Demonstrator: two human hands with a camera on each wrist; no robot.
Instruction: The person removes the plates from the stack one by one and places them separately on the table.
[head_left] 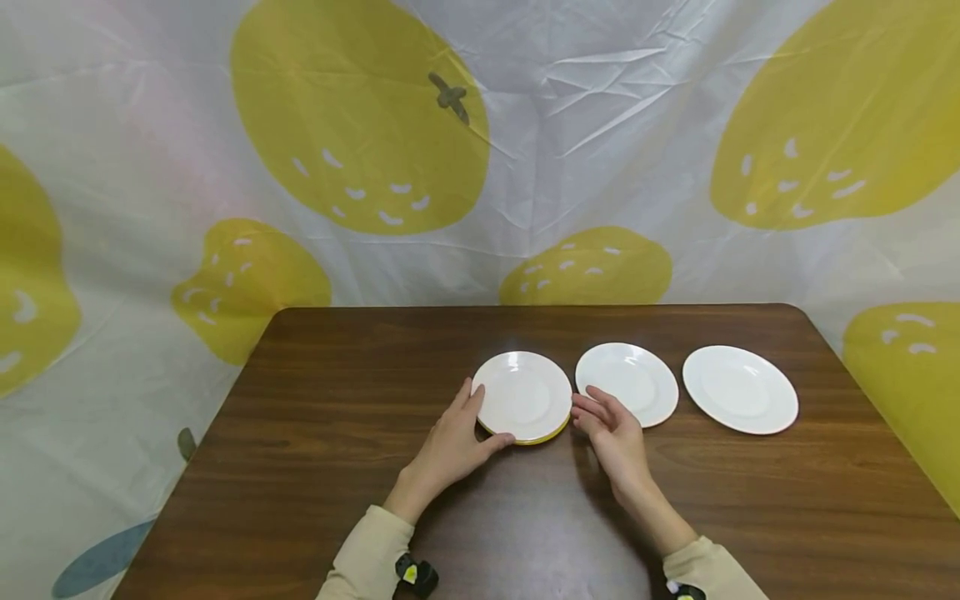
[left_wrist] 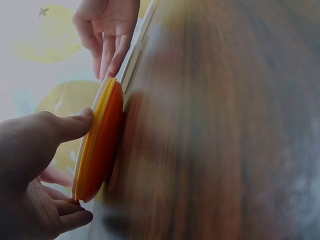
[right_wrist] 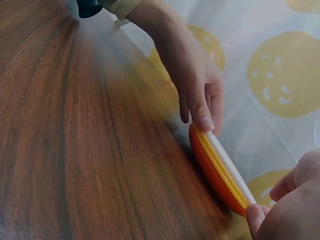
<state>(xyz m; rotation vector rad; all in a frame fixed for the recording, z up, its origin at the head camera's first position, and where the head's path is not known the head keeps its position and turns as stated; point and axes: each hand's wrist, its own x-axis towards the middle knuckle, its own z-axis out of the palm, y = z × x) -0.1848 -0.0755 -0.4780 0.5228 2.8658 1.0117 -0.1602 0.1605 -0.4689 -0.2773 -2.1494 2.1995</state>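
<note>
A white plate (head_left: 522, 396) tops a stack at the middle of the table. Under it the left wrist view shows yellow rims (left_wrist: 95, 145) and an orange dish (left_wrist: 108, 150) at the bottom. My left hand (head_left: 453, 446) grips the stack's left side, thumb at the near edge and fingers round the far left. At the right edge, my right hand (head_left: 622, 450) has its fingers loosely bent, and in the right wrist view a fingertip of this hand (right_wrist: 295, 205) touches the rim. Whether the stack rests fully on the table, I cannot tell.
Two more white plates lie to the right of the stack: a nearer one (head_left: 628, 383), partly behind my right fingers, and a farther one (head_left: 741, 389). Behind the brown wooden table (head_left: 337, 367) hangs a white cloth (head_left: 525, 183) with yellow fruit shapes.
</note>
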